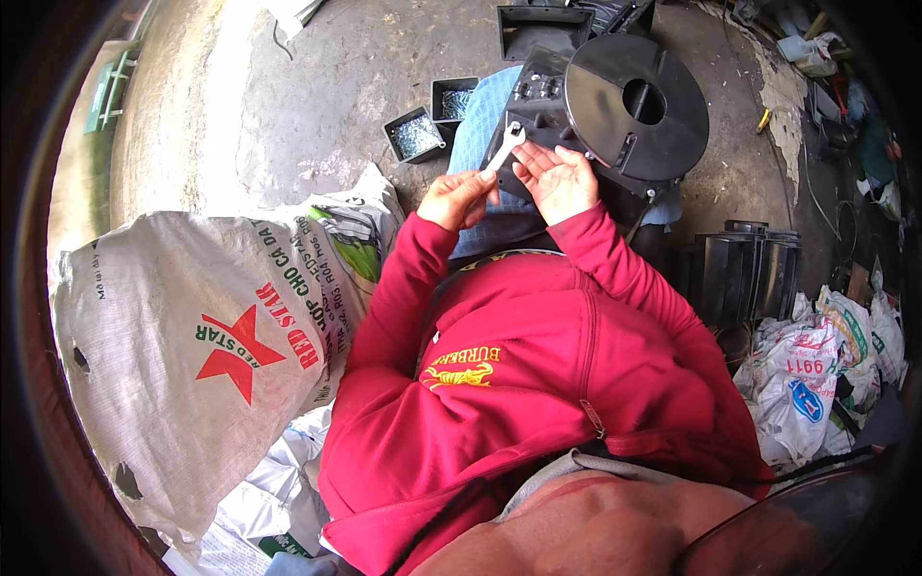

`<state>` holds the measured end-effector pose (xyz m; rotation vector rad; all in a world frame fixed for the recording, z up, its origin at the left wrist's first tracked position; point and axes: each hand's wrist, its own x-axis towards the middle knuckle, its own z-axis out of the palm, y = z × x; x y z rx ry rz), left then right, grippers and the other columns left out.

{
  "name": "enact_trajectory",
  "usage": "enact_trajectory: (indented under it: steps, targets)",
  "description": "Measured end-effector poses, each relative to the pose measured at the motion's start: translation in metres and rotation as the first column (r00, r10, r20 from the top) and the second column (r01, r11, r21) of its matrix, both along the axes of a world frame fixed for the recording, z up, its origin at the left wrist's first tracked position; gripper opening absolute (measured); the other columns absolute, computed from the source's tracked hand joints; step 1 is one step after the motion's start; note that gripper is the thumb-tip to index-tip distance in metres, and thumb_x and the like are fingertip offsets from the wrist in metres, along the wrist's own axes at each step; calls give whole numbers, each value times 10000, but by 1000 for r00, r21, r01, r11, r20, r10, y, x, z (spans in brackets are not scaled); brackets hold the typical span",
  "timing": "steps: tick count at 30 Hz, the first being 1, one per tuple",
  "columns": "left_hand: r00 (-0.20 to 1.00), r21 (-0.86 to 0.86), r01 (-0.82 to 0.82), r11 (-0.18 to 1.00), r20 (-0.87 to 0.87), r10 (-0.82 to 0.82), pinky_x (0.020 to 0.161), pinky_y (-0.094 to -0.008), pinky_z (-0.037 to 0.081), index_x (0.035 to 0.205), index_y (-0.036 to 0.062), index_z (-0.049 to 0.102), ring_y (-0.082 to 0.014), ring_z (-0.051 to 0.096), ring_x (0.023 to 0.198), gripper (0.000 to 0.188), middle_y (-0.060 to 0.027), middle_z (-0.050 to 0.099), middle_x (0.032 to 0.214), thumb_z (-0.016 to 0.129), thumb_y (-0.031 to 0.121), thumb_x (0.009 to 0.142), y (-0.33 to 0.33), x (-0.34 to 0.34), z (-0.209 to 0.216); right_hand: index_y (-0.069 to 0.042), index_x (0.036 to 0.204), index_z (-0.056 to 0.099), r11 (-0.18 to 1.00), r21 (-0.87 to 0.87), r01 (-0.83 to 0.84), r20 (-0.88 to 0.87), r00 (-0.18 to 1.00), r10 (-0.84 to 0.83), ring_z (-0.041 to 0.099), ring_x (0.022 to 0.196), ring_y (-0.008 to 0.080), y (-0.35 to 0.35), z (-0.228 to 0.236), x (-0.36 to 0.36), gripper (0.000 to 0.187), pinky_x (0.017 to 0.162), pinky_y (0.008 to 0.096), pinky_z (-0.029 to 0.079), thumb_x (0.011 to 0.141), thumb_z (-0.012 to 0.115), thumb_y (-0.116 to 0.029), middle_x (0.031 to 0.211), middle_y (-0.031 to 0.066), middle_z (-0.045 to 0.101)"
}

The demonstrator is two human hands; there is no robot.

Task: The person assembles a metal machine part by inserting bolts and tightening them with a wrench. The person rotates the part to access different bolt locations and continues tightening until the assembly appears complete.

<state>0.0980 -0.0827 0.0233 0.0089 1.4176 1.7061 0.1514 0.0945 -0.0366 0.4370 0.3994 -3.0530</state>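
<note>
My left hand (459,200) is closed around the handle of a silver wrench (501,154). The wrench points up and to the right, its head over the edge of a black plastic assembly (543,113). My right hand (559,182) is palm up beside the wrench head, fingers apart and slightly curled, with nothing visible in it. Just beyond it, a large round black disc (615,82) with a hole in its middle tops the assembly. Blue cloth (485,106) lies under the assembly's left side.
Two small black trays hold metal screws (417,135). An empty black bin (545,36) stands at the far side. A large white woven sack (182,288) fills the left; black plastic parts (744,269) and crumpled sacks (797,374) lie at the right.
</note>
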Motion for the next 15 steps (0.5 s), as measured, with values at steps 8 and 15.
enact_trajectory:
  steps: [8, 15]
  targets:
    - [981, 43, -179, 983, -63, 182, 414, -212, 264, 746, 45, 588, -78, 351, 391, 377, -9, 434, 455, 453, 360, 904, 23, 33, -21, 25, 979, 501, 997, -76, 30, 50, 998, -26, 466, 1130, 300, 0, -2, -1, 263, 912, 411, 406, 866, 439, -204, 1172, 209, 505]
    - [988, 51, -119, 992, -89, 123, 375, -190, 254, 826, 64, 593, -52, 362, 371, 352, -32, 519, 501, 419, 354, 925, 29, 29, -16, 35, 995, 498, 994, -105, 26, 47, 999, -22, 473, 1120, 293, 1, 0, 0, 275, 903, 404, 414, 871, 431, -202, 1170, 218, 505]
